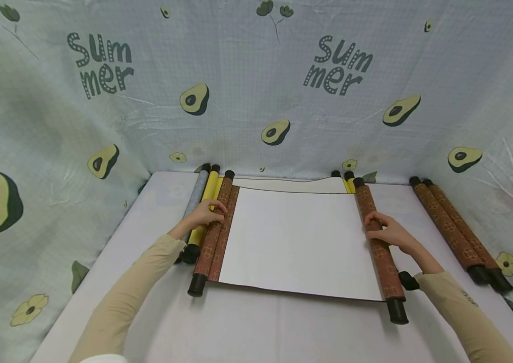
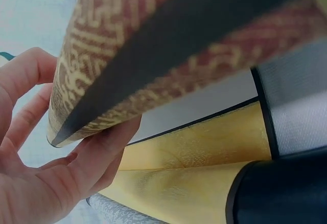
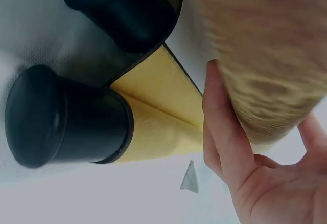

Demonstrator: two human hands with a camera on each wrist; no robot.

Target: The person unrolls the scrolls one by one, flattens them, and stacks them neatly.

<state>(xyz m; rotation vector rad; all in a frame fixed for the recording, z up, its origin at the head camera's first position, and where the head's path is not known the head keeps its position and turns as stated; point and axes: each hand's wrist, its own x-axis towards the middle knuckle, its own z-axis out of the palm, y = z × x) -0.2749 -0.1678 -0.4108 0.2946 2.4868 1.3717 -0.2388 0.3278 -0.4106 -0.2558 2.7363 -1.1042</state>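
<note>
My left hand (image 1: 206,213) reaches forward from the lower left, its wrist angled in toward the middle, and its thumb and fingers are bent round the left roller (image 1: 208,242) of a brown patterned scroll (image 1: 297,237). My right hand (image 1: 390,232) comes in from the other side, thumb and fingers curved about the right roller (image 1: 376,252), a little above its middle. Neither grip is wide: each is closed only as far as the roller lets it, and the wrist views show digits on both sides of the roll. Both forearms slant inward in beige sleeves (image 1: 134,282). The scroll lies between my hands, partly unrolled, its white face up and its dark-edged near border sloping slightly down to the right; I cannot tell whether its rollers touch anything below. A yellow scroll (image 1: 196,236) shows from under and beside it, and a grey roll (image 1: 195,194) lies just left of that. All this is on a pale, smooth table (image 1: 256,333), where two rolled brown scrolls (image 1: 447,222) lie side by side, well apart, toward the right edge. Round the table's back and sides hangs a light cloth (image 1: 229,45) printed with avocados, flowers and the word "summer".
</note>
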